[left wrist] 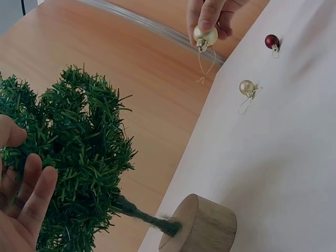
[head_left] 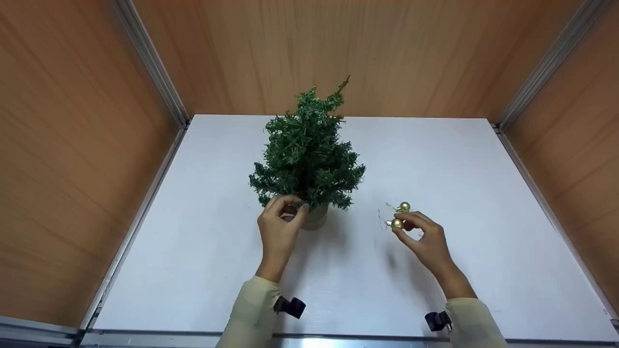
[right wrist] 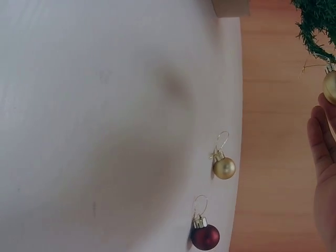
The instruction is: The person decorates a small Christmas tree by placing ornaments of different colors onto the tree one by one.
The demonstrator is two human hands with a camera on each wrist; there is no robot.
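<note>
Right hand (head_left: 426,238): I pinch a gold bauble (head_left: 397,224).
Left hand (head_left: 279,229): apparently pinching a low branch (head_left: 298,205).
Tree (head_left: 309,150): upright, I see nothing hung.
Table (head_left: 193,270): second gold bauble (left wrist: 247,87), red bauble (left wrist: 271,41) remaining.

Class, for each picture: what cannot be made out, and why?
Head view: red bauble, apparently hidden behind the right hand.
Head view: trunk, behind foliage.
Left wrist view: treetop, cut off by left edge.
Right wrist view: held gold bauble, partly cut off by right edge.
</note>
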